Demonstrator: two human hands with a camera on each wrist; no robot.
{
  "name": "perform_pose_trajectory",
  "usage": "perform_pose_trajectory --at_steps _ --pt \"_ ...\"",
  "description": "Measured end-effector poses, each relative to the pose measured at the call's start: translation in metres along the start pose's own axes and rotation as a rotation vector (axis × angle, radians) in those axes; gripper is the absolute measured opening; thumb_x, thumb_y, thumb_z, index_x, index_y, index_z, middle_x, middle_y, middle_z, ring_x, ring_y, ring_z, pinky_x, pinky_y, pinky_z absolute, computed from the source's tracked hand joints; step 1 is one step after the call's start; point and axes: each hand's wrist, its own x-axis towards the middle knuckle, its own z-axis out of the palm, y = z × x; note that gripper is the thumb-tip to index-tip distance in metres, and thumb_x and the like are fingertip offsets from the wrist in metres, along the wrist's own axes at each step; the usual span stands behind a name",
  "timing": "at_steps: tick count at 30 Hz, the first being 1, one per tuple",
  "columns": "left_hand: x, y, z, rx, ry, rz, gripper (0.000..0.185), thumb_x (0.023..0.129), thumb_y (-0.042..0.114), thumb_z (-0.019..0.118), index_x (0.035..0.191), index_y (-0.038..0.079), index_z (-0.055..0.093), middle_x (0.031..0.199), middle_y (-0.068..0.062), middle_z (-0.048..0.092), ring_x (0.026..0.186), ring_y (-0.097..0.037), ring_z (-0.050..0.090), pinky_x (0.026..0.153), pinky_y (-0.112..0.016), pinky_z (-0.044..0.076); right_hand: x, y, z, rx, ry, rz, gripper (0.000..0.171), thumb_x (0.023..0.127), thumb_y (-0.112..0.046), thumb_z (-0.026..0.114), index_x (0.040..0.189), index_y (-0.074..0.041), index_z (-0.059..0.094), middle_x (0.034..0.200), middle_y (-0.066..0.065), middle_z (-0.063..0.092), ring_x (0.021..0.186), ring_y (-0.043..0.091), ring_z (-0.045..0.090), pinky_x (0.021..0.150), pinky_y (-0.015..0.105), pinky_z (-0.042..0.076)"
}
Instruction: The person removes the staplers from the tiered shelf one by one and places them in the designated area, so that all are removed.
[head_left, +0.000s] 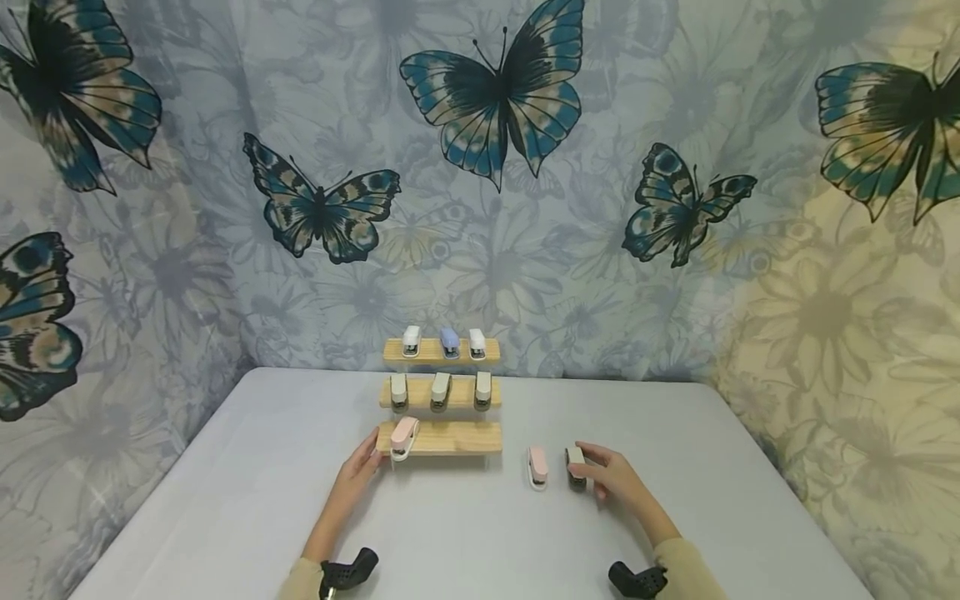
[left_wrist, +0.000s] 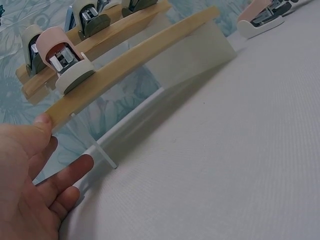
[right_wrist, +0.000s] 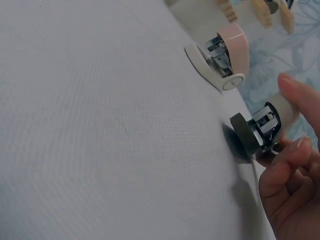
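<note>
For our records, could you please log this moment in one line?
right hand: pinches cream-and-green stapler; left hand: touches tiered wooden shelf; pink-and-white stapler: on white table

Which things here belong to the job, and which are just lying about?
Job:
cream-topped stapler, pinched in the right hand
three-tier wooden rack, left hand at its end
pink stapler on the table
seven staplers on the rack

Just around:
butterfly wall covering
black wrist devices

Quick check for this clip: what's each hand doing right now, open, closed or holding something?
Left hand: pinching the left end of the bottom wooden shelf.
Right hand: holding a cream stapler with a dark base.
</note>
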Motion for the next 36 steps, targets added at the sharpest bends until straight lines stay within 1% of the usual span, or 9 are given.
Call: perform_pose_trajectory --at_steps 3,5,8,10,13,19,24,27,36 --pt "0.0 0.0 0.001 0.002 -0.001 0.026 0.046 0.082 0.027 0.041 0.123 0.009 0.028 0.124 -0.008 0.027 0.103 -0.024 0.036 0.081 -0.037 0.033 0.001 0.001 -0.003 -0.021 -0.029 -0.008 0.056 0.069 -0.034 0.058 0.116 -0.011 0.04 0.095 0.012 0.048 0.034 0.015 0.038 0.043 0.029 0.04" --pt "0.0 -0.001 0.001 0.0 -0.004 0.032 0.046 0.082 0.027 0.041 0.123 0.008 0.028 0.124 -0.009 0.026 0.104 -0.023 0.035 0.082 -0.036 0.032 0.0 0.001 -0.005 -0.028 -0.06 -0.013 0.056 0.07 -0.033 0.057 0.118 -0.01 0.038 0.075 0.012 0.051 0.034 0.015 0.037 0.043 0.029 0.04" --pt "0.0 -0.001 0.0 0.007 -0.01 0.026 0.046 0.082 0.027 0.04 0.123 0.009 0.028 0.124 -0.008 0.026 0.105 -0.023 0.034 0.082 -0.036 0.032 -0.001 -0.002 -0.007 -0.022 -0.11 -0.011 0.057 0.071 -0.032 0.056 0.119 -0.009 0.035 0.05 0.007 0.043 0.033 0.014 0.035 0.039 0.031 0.04" --pt "0.001 -0.001 0.0 0.009 -0.005 0.016 0.046 0.082 0.029 0.041 0.123 0.011 0.028 0.124 -0.006 0.027 0.104 -0.023 0.034 0.081 -0.037 0.033 -0.002 -0.004 -0.009 -0.012 -0.135 -0.01 0.058 0.072 -0.031 0.056 0.12 -0.008 0.034 0.044 0.004 0.038 0.033 0.013 0.033 0.037 0.032 0.04" --pt "0.001 0.0 0.0 0.016 0.01 -0.011 0.046 0.081 0.031 0.042 0.122 0.015 0.03 0.123 -0.002 0.028 0.104 -0.021 0.035 0.081 -0.037 0.034 -0.003 -0.005 -0.01 0.005 -0.149 -0.001 0.059 0.071 -0.031 0.056 0.12 -0.008 0.033 0.041 0.003 0.034 0.033 0.013 0.033 0.037 0.033 0.041" --pt "0.001 0.001 0.001 0.021 0.014 -0.024 0.047 0.081 0.033 0.042 0.122 0.015 0.03 0.124 -0.001 0.028 0.105 -0.02 0.033 0.082 -0.036 0.033 -0.003 -0.001 -0.012 0.048 -0.171 0.02 0.06 0.071 -0.03 0.057 0.121 -0.009 0.032 0.053 0.007 0.041 0.034 0.012 0.033 0.038 0.032 0.041" --pt "0.001 0.0 0.002 0.023 0.014 -0.044 0.046 0.081 0.034 0.041 0.122 0.018 0.03 0.124 0.001 0.027 0.106 -0.019 0.033 0.082 -0.036 0.033 -0.012 -0.007 -0.012 0.078 -0.198 -0.028 0.061 0.074 -0.025 0.055 0.123 -0.003 0.026 0.04 0.004 0.035 0.035 0.014 0.036 0.039 0.033 0.041" --pt "0.001 -0.001 0.002 0.018 0.006 -0.038 0.046 0.081 0.032 0.041 0.122 0.016 0.03 0.124 -0.002 0.027 0.104 -0.021 0.034 0.081 -0.037 0.033 -0.017 -0.01 -0.011 0.093 -0.204 -0.033 0.061 0.075 -0.024 0.054 0.123 -0.001 0.024 0.04 0.003 0.036 0.036 0.014 0.038 0.039 0.034 0.041" --pt "0.001 -0.001 0.002 0.021 0.02 -0.013 0.048 0.081 0.032 0.042 0.123 0.012 0.029 0.124 -0.006 0.027 0.104 -0.023 0.034 0.081 -0.037 0.033 -0.006 0.007 -0.007 0.064 -0.128 -0.009 0.061 0.072 -0.027 0.057 0.123 -0.009 0.029 0.038 0.002 0.036 0.034 0.014 0.038 0.039 0.032 0.041"
